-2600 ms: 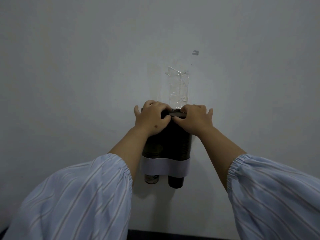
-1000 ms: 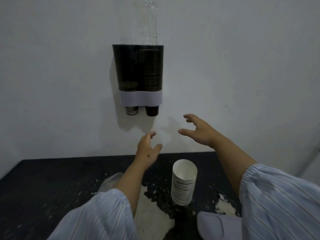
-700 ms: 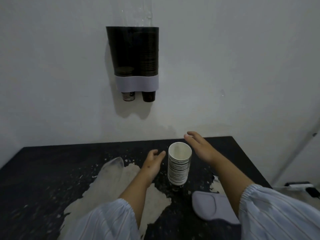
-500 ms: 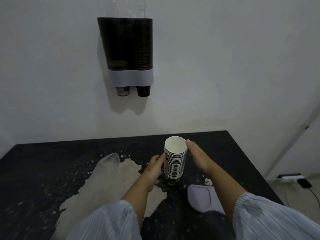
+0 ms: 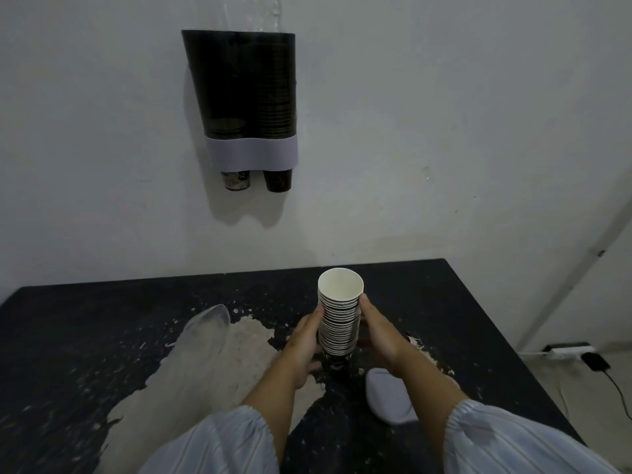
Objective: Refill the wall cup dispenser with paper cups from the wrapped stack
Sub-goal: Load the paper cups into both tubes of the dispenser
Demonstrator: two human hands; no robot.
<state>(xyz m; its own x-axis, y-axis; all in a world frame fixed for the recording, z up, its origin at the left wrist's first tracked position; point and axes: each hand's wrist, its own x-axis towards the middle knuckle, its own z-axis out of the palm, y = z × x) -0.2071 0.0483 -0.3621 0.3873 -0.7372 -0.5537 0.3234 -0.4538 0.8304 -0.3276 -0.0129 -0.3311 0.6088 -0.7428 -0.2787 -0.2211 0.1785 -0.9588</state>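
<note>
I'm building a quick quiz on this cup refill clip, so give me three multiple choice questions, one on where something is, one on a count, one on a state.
1. Where is the stack of paper cups?
A. upright on the black table, between the two hands
B. inside the wall dispenser
C. on the floor

2. How many cup bottoms poke out under the dispenser's white band?
A. one
B. two
C. four

3. Which dispenser tube is fuller?
A. the left
B. the right
C. both are empty

Answers: 1 A, the left hand and right hand touch its sides above the tabletop. 2 B, two bottoms hang side by side. 3 B, rims fill the right tube; the left holds only a few low down.
</note>
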